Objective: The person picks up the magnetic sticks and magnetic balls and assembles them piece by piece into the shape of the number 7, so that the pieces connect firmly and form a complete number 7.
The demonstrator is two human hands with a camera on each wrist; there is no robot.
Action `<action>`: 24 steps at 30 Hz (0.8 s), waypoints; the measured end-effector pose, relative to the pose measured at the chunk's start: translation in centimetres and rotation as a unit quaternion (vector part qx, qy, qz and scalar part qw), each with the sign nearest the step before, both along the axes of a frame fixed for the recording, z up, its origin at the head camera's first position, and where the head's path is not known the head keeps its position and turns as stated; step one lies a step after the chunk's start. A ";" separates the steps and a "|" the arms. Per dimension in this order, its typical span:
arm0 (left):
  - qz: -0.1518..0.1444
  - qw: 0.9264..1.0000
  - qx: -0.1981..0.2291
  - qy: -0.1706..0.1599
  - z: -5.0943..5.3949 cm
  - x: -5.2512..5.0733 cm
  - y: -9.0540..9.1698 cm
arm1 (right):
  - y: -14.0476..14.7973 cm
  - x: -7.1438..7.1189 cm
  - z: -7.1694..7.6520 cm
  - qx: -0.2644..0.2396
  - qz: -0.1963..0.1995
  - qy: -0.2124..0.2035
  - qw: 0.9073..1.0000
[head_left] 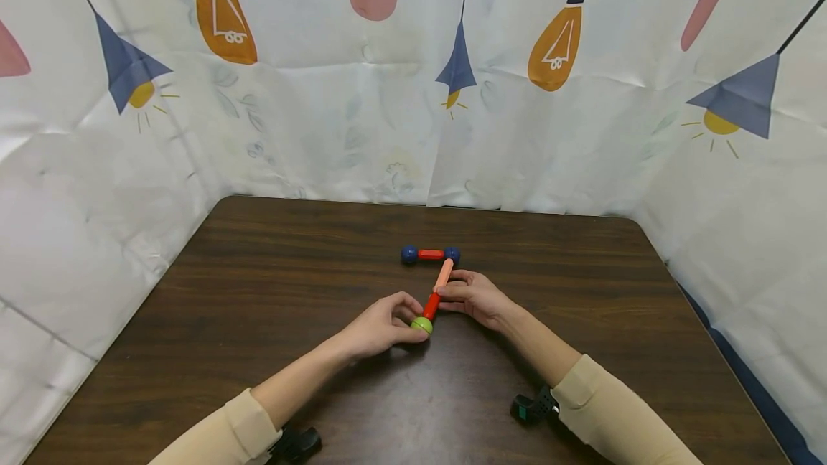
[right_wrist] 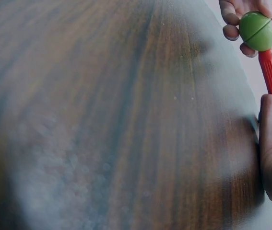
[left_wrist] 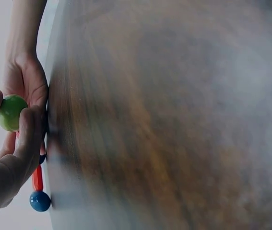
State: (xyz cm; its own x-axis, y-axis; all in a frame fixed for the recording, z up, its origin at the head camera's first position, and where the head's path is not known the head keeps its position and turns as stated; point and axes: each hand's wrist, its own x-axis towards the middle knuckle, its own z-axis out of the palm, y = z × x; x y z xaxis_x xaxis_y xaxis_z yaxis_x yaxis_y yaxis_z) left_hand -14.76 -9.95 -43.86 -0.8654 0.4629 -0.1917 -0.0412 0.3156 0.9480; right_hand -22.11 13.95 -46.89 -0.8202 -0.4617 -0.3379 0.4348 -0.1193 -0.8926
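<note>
My left hand (head_left: 380,326) pinches a glossy green ball (head_left: 421,325) between thumb and fingers; a seam crosses the ball in the right wrist view. From the ball a short red rod (right_wrist: 271,75) runs away from me, lined up end to end with an orange-pink rod (head_left: 444,275). Close to where these rods meet, my right hand (head_left: 479,300) grips them from the right side. Beyond lies another red rod (head_left: 431,254) between two dark blue balls, the left one (head_left: 409,255) and the right one (head_left: 452,255). The orange-pink rod's far end reaches the right blue ball; whether they touch, I cannot tell.
A dark wood-grain table (head_left: 258,278) lies under everything. White printed cloth (head_left: 362,128) hangs behind the far edge and along both sides. Dark wrist-worn devices sit at the left wrist (head_left: 298,443) and right wrist (head_left: 535,407), beside the beige sleeves.
</note>
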 end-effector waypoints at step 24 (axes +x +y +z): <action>-0.024 0.999 -0.025 0.020 -0.1 -0.3 -0.1 | 0.1 0.2 0.2 0.008 0.007 0.008 1.000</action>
State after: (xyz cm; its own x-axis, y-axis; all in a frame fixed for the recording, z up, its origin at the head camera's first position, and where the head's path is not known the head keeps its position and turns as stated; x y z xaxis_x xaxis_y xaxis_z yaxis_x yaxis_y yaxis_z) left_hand -15.05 -10.00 -43.91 -0.8494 0.4955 -0.1817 0.0131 0.3640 0.9313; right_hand -21.87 14.01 -46.73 -0.8187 -0.4679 -0.3330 0.4225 -0.0980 -0.9011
